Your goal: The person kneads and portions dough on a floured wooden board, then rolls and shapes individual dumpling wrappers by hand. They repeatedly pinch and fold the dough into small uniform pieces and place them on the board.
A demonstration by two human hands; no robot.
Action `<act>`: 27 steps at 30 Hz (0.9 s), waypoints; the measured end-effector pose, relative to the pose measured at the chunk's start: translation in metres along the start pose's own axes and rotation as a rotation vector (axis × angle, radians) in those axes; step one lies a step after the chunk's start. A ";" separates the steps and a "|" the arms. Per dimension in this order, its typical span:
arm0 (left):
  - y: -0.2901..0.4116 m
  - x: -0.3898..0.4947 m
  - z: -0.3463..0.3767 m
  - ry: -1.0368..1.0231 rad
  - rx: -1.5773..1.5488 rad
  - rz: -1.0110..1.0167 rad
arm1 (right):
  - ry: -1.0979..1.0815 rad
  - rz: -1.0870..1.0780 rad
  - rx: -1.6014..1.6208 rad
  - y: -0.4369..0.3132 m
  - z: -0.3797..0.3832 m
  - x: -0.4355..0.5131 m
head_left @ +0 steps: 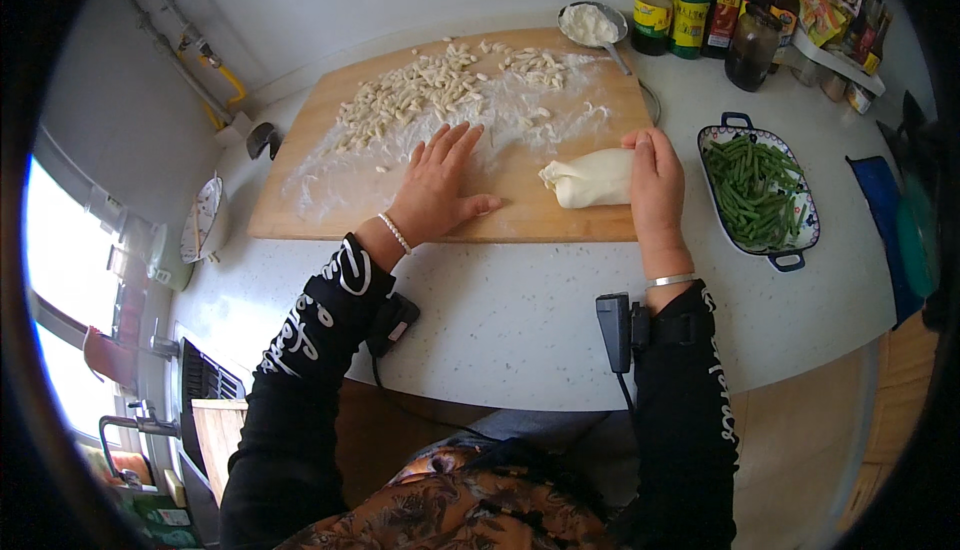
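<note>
My right hand [656, 182] grips the right end of a thick, pale lump of dough [592, 178] at the right front of a floured wooden board [337, 223]. The dough's left end looks torn and ragged. Over the board's front middle, my left hand [442, 182] is palm down with its fingers extended and thumb out to the side, holding nothing. Whether its palm touches the wood I cannot tell. Beyond it lies a pile of small shaped dough pieces [412, 92], with a smaller group [532, 66] to its right. White flour [495, 114] is smeared across the wood.
A scoop of flour [591, 24] rests at the board's back right corner. Cut green beans fill a two-handled dish [806, 231] on the right. Sauce bottles [688, 6] and a dark jar [750, 47] line the wall. At left stand a bowl [214, 223] and a sink [199, 377].
</note>
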State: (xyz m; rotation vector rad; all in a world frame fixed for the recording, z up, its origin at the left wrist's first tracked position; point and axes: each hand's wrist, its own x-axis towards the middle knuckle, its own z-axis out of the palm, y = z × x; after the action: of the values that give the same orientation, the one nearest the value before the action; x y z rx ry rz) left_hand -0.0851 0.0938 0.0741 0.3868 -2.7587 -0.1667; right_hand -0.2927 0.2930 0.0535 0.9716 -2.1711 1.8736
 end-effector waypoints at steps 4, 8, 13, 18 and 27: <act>-0.002 0.005 0.001 0.032 0.018 0.000 | 0.001 -0.017 0.027 -0.002 0.000 0.000; -0.004 0.010 0.002 0.064 0.030 -0.004 | 0.004 -0.004 0.028 -0.004 0.000 0.000; -0.001 0.017 0.005 0.138 0.150 -0.034 | 0.000 0.008 0.034 -0.003 0.000 0.000; -0.008 0.017 -0.003 0.291 0.117 -0.021 | -0.001 0.018 0.017 -0.001 0.001 0.002; -0.017 -0.006 0.001 0.178 -0.063 0.210 | -0.003 0.020 0.030 -0.001 0.001 0.001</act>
State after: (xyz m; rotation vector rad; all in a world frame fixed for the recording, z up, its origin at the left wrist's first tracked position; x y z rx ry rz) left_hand -0.0758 0.0790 0.0683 0.0891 -2.5894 -0.1569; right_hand -0.2931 0.2919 0.0548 0.9627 -2.1682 1.9207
